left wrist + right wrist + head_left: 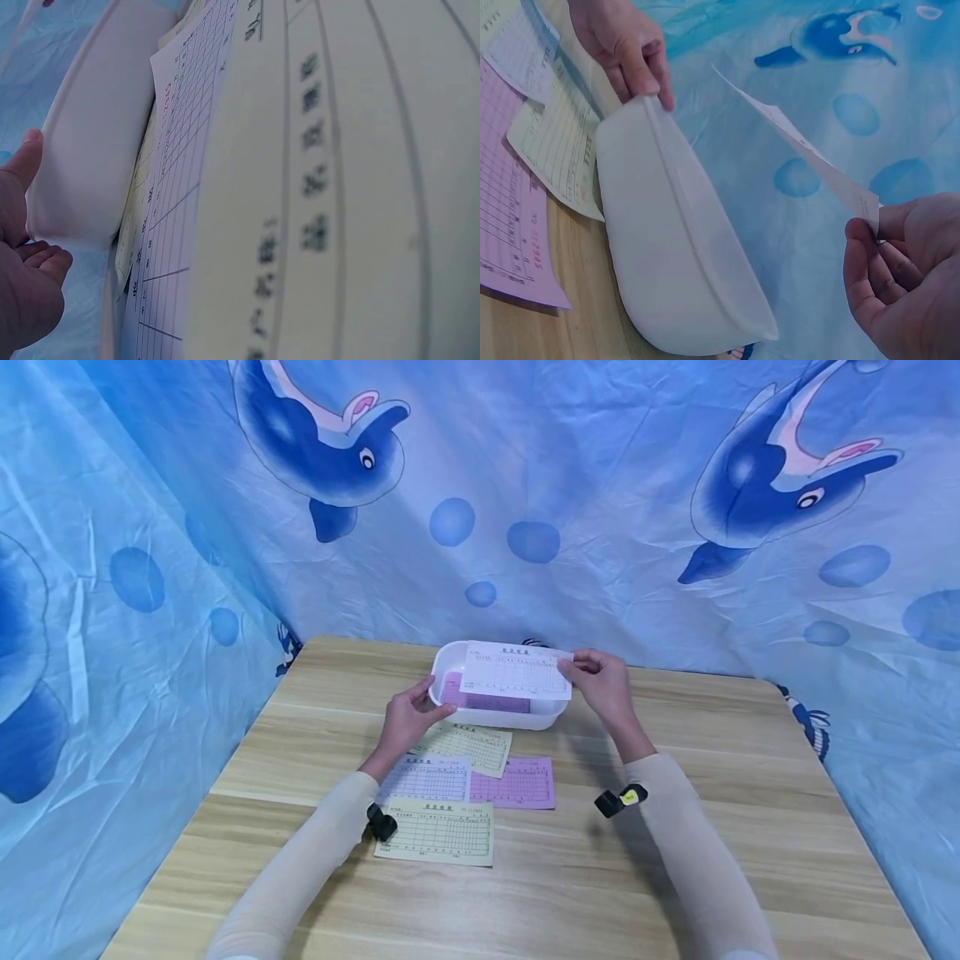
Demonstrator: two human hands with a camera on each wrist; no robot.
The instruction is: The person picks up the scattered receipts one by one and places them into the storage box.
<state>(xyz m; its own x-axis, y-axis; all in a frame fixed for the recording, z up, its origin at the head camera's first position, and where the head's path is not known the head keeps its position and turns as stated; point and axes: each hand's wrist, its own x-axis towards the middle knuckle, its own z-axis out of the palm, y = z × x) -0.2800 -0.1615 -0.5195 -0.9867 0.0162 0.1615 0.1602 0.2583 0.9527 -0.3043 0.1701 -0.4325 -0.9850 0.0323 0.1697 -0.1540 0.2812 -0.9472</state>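
Observation:
A white printed form slip [513, 672] is pinched at its right edge by my right hand [602, 683]. The slip hangs over a white plastic tub [502, 718], apart from it in the right wrist view [810, 154]. Inside the tub lies a pink slip [495, 702], partly hidden by the white one. My left hand [408, 720] grips the tub's left end, thumb and fingers at the rim [634, 56]. In the left wrist view the hand [30, 262] is cut off by the frame's edge.
Nearer on the wooden table [570, 893] lie overlapping slips: a yellowish one [476, 747] by the tub, a pale lilac one [431, 779], a pink one [517, 783] and another yellowish one [442, 835]. Blue dolphin-print cloth [570, 468] hangs behind the table.

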